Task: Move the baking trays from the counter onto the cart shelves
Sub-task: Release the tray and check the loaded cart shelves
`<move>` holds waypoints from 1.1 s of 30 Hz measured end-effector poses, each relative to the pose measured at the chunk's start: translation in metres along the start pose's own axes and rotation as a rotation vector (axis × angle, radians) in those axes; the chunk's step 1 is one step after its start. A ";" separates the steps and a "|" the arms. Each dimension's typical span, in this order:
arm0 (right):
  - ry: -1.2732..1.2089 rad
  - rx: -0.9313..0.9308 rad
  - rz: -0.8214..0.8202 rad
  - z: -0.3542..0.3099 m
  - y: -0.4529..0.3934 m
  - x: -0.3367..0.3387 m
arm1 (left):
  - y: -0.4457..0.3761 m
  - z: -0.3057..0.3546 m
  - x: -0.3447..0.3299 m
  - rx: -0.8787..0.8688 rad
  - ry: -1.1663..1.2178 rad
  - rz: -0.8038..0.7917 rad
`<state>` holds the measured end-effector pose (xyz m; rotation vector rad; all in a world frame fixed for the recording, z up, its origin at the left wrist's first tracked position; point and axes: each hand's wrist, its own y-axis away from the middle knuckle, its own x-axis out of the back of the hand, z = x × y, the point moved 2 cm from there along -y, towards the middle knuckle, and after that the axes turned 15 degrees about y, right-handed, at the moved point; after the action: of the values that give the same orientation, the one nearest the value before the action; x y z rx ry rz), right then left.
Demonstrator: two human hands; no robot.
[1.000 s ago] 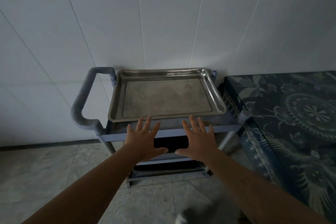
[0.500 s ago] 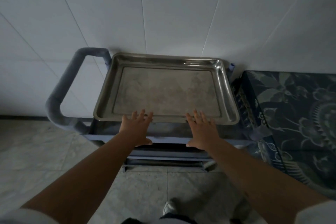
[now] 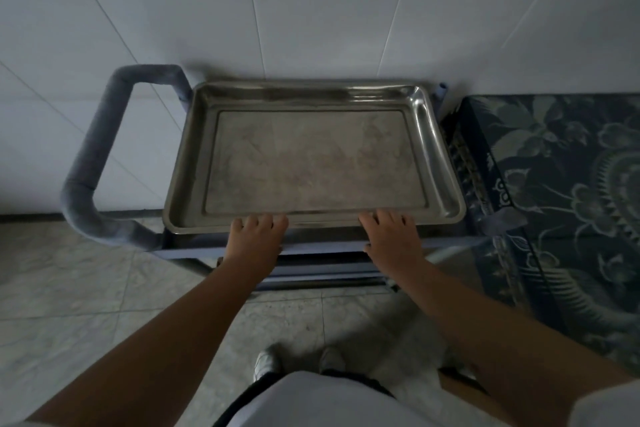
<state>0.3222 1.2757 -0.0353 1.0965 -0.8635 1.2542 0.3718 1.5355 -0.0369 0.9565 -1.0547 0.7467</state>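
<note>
A steel baking tray [image 3: 311, 163] lies flat on the top shelf of a blue cart [image 3: 322, 248], pushed up against the white wall. My left hand [image 3: 254, 239] is at the left part of the tray's near rim with its fingers curled over the edge. My right hand [image 3: 393, 237] holds the same rim further right, fingers bent over it too. The thumbs sit below the rim, against the shelf's front edge. Lower shelves of the cart are mostly hidden under the top one.
The cart's padded handle [image 3: 90, 163] loops out on the left. A counter covered with a dark patterned cloth [image 3: 571, 184] butts against the cart's right side. Tiled floor [image 3: 69, 288] lies in front, with my shoes [image 3: 266, 362] just below the cart.
Both hands have moved forward from in front of the shelf onto the tray's near rim, and their spread fingers have curled over it. The view has tilted down and come closer.
</note>
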 end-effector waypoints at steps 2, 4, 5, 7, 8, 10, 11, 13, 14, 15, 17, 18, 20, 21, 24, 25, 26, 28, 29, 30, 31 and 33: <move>0.018 -0.031 0.022 -0.002 0.004 -0.001 | 0.003 0.000 0.000 0.010 0.003 -0.019; 0.023 -0.050 0.030 -0.006 0.011 -0.004 | 0.007 -0.001 -0.004 0.010 0.016 -0.033; 0.029 -0.051 0.031 -0.009 0.015 -0.004 | 0.010 -0.001 -0.005 0.004 0.016 -0.027; 0.017 -0.060 0.029 -0.011 0.019 -0.003 | 0.018 0.001 -0.007 0.000 0.026 -0.006; 0.018 -0.063 0.031 -0.012 0.022 -0.004 | 0.023 0.002 -0.009 0.000 0.031 0.009; 0.021 -0.059 0.036 -0.013 0.031 -0.004 | 0.034 0.004 -0.013 -0.006 0.044 0.032; 0.021 -0.053 0.045 -0.014 0.035 -0.005 | 0.039 0.006 -0.016 -0.011 0.045 0.042; 0.011 -0.035 0.064 -0.013 0.041 -0.007 | 0.044 0.007 -0.018 -0.013 0.041 0.061; 0.003 -0.028 0.070 -0.013 0.042 -0.007 | 0.044 0.007 -0.018 -0.011 0.044 0.066; -0.004 -0.024 0.072 -0.013 0.042 -0.007 | 0.044 0.007 -0.018 -0.010 0.047 0.065; -0.020 -0.022 0.073 -0.013 0.043 -0.006 | 0.044 0.006 -0.017 -0.014 0.049 0.056; -0.027 -0.023 0.072 -0.013 0.044 -0.006 | 0.044 0.006 -0.017 -0.014 0.051 0.056; -0.042 -0.027 0.063 -0.014 0.046 -0.006 | 0.047 0.008 -0.018 -0.013 0.064 0.065; -0.053 -0.031 0.052 -0.015 0.048 -0.007 | 0.048 0.008 -0.018 -0.006 0.077 0.070; -0.103 -0.040 -0.005 -0.019 0.057 -0.016 | 0.058 0.013 -0.025 0.047 0.117 0.058; -0.112 -0.035 -0.016 -0.022 0.063 -0.021 | 0.064 0.016 -0.029 0.065 0.131 0.053; -0.114 -0.023 -0.016 -0.026 0.070 -0.026 | 0.071 0.020 -0.034 0.077 0.150 0.051; -0.122 0.030 -0.021 -0.035 0.085 -0.040 | 0.087 0.028 -0.048 0.079 0.185 0.011; -0.125 0.061 -0.037 -0.039 0.093 -0.049 | 0.095 0.032 -0.058 0.079 0.205 -0.026; -0.124 0.088 -0.057 -0.044 0.098 -0.059 | 0.102 0.035 -0.069 0.084 0.230 -0.068; -0.121 0.108 -0.087 -0.048 0.102 -0.069 | 0.107 0.037 -0.080 0.094 0.248 -0.122; -0.128 0.137 -0.172 -0.057 0.105 -0.089 | 0.116 0.038 -0.102 0.112 0.250 -0.237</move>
<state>0.2022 1.3021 -0.1187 1.3436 -0.7691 1.1214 0.2233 1.5423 -0.0935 1.0333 -0.6739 0.7124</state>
